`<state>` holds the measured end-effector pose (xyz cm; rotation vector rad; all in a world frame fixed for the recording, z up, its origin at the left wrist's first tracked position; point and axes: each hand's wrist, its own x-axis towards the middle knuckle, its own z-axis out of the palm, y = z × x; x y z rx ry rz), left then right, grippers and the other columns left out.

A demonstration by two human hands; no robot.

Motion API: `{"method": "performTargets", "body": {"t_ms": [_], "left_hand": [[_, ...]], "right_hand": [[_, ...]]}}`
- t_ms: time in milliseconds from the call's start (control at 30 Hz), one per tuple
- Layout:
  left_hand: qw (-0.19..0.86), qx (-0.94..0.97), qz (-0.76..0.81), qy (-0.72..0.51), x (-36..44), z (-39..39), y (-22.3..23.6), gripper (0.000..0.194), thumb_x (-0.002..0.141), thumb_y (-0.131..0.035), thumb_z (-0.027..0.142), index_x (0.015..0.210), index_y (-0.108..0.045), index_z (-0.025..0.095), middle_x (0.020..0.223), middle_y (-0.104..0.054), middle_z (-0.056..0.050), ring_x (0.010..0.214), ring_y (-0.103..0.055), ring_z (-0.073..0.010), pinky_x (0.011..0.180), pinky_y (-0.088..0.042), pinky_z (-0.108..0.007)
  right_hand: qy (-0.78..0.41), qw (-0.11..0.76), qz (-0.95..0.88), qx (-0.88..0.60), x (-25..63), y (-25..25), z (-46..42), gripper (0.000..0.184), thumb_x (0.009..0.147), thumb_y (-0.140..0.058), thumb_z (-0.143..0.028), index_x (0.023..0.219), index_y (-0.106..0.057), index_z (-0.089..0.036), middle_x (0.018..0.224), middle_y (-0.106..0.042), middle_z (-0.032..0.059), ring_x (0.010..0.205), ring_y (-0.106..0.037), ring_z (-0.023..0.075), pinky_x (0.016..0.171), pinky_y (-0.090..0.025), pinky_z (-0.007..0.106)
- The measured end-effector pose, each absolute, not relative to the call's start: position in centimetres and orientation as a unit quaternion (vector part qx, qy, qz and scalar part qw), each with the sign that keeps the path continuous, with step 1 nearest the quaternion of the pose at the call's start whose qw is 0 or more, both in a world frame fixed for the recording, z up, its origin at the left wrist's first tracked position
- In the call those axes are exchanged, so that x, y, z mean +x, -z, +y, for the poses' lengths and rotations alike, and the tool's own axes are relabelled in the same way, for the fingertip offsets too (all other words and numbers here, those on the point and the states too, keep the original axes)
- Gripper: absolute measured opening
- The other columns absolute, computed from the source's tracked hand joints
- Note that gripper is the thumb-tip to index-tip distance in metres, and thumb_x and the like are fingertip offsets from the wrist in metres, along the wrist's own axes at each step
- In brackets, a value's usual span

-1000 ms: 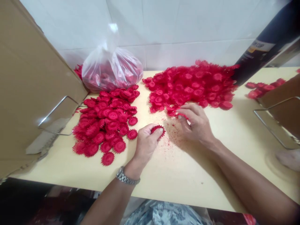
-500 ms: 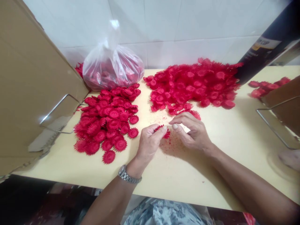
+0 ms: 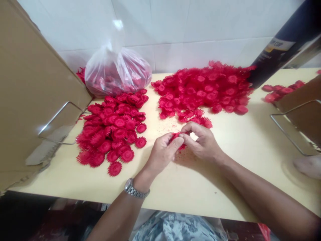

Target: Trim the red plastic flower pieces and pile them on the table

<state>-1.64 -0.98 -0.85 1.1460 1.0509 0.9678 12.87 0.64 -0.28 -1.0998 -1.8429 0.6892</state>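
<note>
A small red toothed disc (image 3: 182,147), flower-like, is mostly covered by my fingers over the middle of the table. My left hand (image 3: 164,150), below which a metal watch (image 3: 136,189) sits on the wrist, grips the disc between thumb and fingers. From the other side, the thumb and fingertips of my right hand (image 3: 200,142) are closed in a pinch at the disc's edge. Left of my hands lies a heap of similar red toothed discs (image 3: 115,125). Beyond them, against the wall, spreads a larger pile of red discs (image 3: 205,90).
A knotted clear plastic bag (image 3: 117,72) full of red pieces stands at the back left. Cardboard boxes (image 3: 42,83) with metal wire handles flank the pale table (image 3: 225,187). At the back right leans a dark printed panel (image 3: 278,43). Red crumbs lie under my hands.
My right hand has come left and its thumb and fingers have closed onto the disc in my left hand. The whole view has shifted slightly.
</note>
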Motion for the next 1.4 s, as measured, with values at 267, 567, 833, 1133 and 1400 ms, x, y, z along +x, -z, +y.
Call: {"method": "performTargets", "body": {"t_ms": [267, 567, 833, 1133, 1400], "left_hand": [[0.633, 0.472, 0.477, -0.386, -1.9, -0.8, 0.8, 0.022, 0.076, -0.056, 0.031, 0.061, -0.053, 0.016, 0.045, -0.052, 0.004, 0.036, -0.047, -0.0063, 0.033, -0.033, -0.016], [0.596, 0.414, 0.5, -0.473, -2.1, -0.5, 1.5, 0.023, 0.071, -0.063, 0.028, 0.058, -0.049, 0.015, 0.047, -0.04, 0.007, 0.039, -0.033, -0.0017, 0.036, -0.021, -0.015], [0.577, 0.443, 0.492, -0.479, -1.8, -0.8, 1.6, 0.032, 0.074, -0.062, 0.036, 0.056, -0.044, 0.016, 0.049, -0.036, 0.007, 0.042, -0.028, -0.0031, 0.038, -0.019, -0.018], [0.584, 0.456, 0.486, -0.463, -1.7, -0.6, 1.8, 0.042, 0.074, -0.06, 0.05, 0.053, -0.046, 0.015, 0.048, -0.038, 0.006, 0.042, -0.028, -0.0038, 0.039, -0.02, -0.019], [0.629, 0.498, 0.45, -0.393, -1.9, -0.9, 1.2, 0.029, 0.079, -0.056, 0.044, 0.07, -0.053, 0.016, 0.051, -0.05, 0.005, 0.037, -0.04, -0.0034, 0.034, -0.026, -0.016]], "right_hand": [[-0.068, 0.498, -0.627, -0.596, 16.8, 0.3, 3.6, 0.012, 0.08, -0.052, -0.022, 0.068, -0.051, -0.02, 0.059, -0.05, -0.0014, 0.051, -0.043, 0.011, 0.049, -0.036, 0.026], [0.122, 0.424, -0.75, -0.493, 17.1, 1.5, 4.1, 0.015, 0.079, -0.056, -0.019, 0.091, -0.064, -0.021, 0.096, -0.064, 0.0091, 0.089, -0.058, 0.0239, 0.075, -0.047, 0.04], [-0.026, 0.476, -0.785, -0.396, 14.2, 0.2, 1.9, 0.01, 0.082, -0.054, -0.015, 0.086, -0.063, -0.018, 0.083, -0.064, 0.0082, 0.079, -0.059, 0.0191, 0.069, -0.048, 0.034], [-0.271, 0.426, -0.785, -0.36, 13.0, 0.0, 0.8, 0.011, 0.081, -0.06, -0.027, 0.077, -0.055, -0.018, 0.069, -0.057, 0.0013, 0.064, -0.053, 0.0122, 0.058, -0.044, 0.026], [-0.256, 0.425, -0.739, -0.455, 13.6, 0.1, 1.1, 0.008, 0.08, -0.052, -0.016, 0.072, -0.052, -0.018, 0.064, -0.055, -0.001, 0.057, -0.051, 0.0108, 0.053, -0.041, 0.024]]}}
